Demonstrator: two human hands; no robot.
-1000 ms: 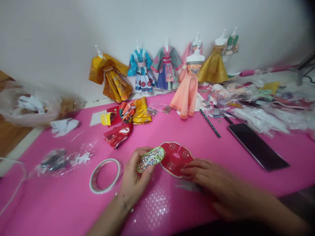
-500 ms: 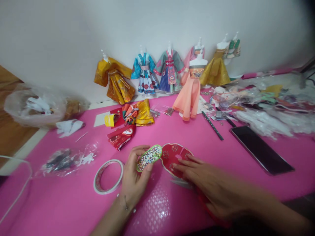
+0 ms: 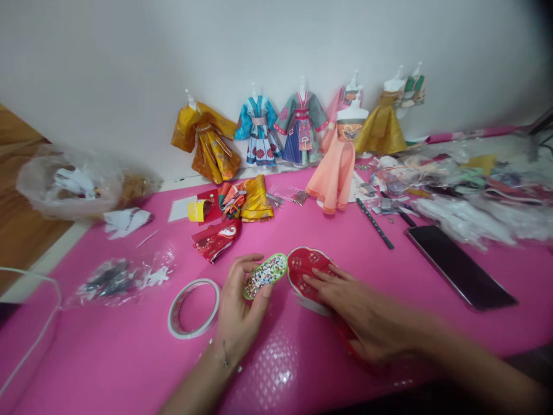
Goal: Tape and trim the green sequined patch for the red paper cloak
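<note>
My left hand point(image 3: 242, 305) is closed on a small oval piece point(image 3: 265, 275) with a green rim and a face of multicoloured specks, like tiny beads. Its right end touches the scalloped edge of a red patterned fabric piece point(image 3: 301, 265) with pale trim. Over that fabric lies my right hand point(image 3: 358, 302), fingers stretched across its right part. Red-handled scissors point(image 3: 311, 304) sit under this hand, blades pointing left; the palm and fingers hide most of the handles, so the grip is only partly seen.
A tape roll point(image 3: 194, 308) lies left of my left hand. Beyond are folded fabrics point(image 3: 257, 199) and doll-size dresses point(image 3: 259, 129) on stands along the wall. At right are a phone point(image 3: 460, 265), a black strip point(image 3: 374, 223) and plastic bags point(image 3: 462, 222).
The right hand has slid slightly forward over the red fabric, and the scissors under it have shifted forward and left. My left hand keeps hold of the speckled oval.
</note>
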